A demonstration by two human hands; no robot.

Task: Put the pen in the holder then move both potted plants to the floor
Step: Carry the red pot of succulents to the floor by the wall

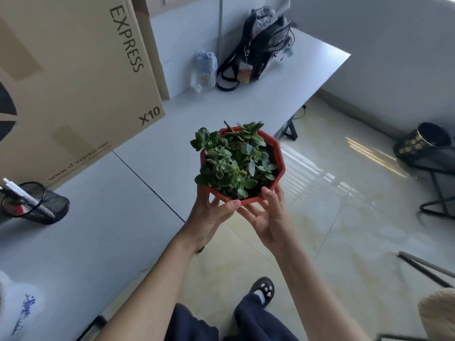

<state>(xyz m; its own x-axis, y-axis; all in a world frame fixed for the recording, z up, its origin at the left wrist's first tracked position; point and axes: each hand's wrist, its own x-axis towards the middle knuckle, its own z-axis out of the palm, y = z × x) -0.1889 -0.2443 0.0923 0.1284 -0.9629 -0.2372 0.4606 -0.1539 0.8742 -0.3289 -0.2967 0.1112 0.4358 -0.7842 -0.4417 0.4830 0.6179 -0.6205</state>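
Observation:
A green succulent in a red octagonal pot (pixel 280 166) hangs in the air at the white table's (pixel 138 193) right edge, partly over the floor. My left hand (pixel 209 217) grips the pot's near-left side from below. My right hand (pixel 266 212) cups its near-right side, thumb on the rim. A black mesh pen holder (pixel 49 205) stands at the table's left with a white pen (pixel 19 190) sticking out of it. At the bottom-left corner is a white object with blue markings (pixel 17 311); I cannot tell whether it is the second pot.
A large cardboard box (pixel 73 82) leans at the table's back left. A plastic water bottle (pixel 205 70) and a dark backpack (pixel 263 43) sit at the far end. Tiled floor (pixel 344 217) spreads to the right, with a black bin (pixel 423 141) and dark metal frames. My slippered foot (pixel 264 290) is below.

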